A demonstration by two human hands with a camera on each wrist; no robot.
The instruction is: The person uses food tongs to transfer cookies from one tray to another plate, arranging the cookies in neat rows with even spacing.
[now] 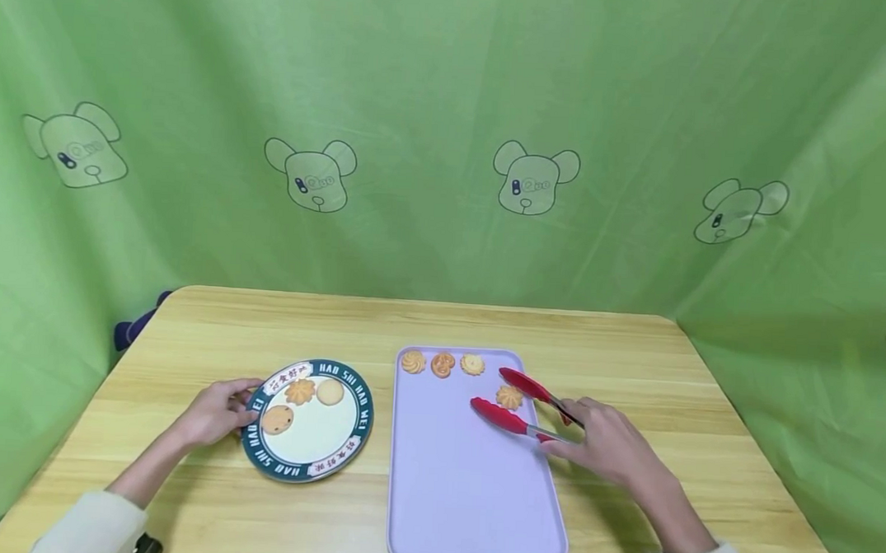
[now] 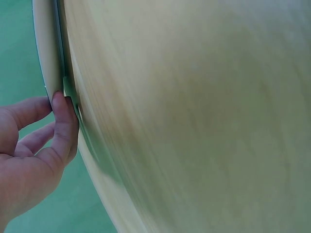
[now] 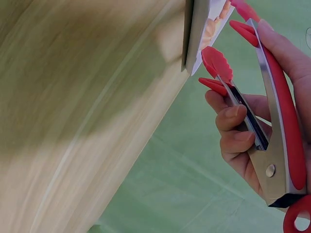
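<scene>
Head view shows my right hand point(image 1: 607, 440) gripping the red-tipped tongs point(image 1: 531, 385), thumb on one arm and fingers curled round the other, the two heads spread either side of a flower-shaped cookie point(image 1: 509, 397). That cookie lies near the right edge of the lilac tray point(image 1: 471, 492); I cannot tell whether either head touches it. My left hand point(image 1: 222, 411) pinches the left rim of the green-rimmed plate point(image 1: 320, 436), which sits left of the tray over the desk point(image 1: 618, 350); whether that rim is lifted off the wood, I cannot tell.

To grip well, I judge I should centre both heads low on the cookie's sides and squeeze evenly until it is just held, since it looks crumbly and a hard pinch could snap its points. Both arms cross the tray's raised edge, so I'd keep them clear of it. With the left, a light, level hold should keep the plate's cookies from sliding
</scene>
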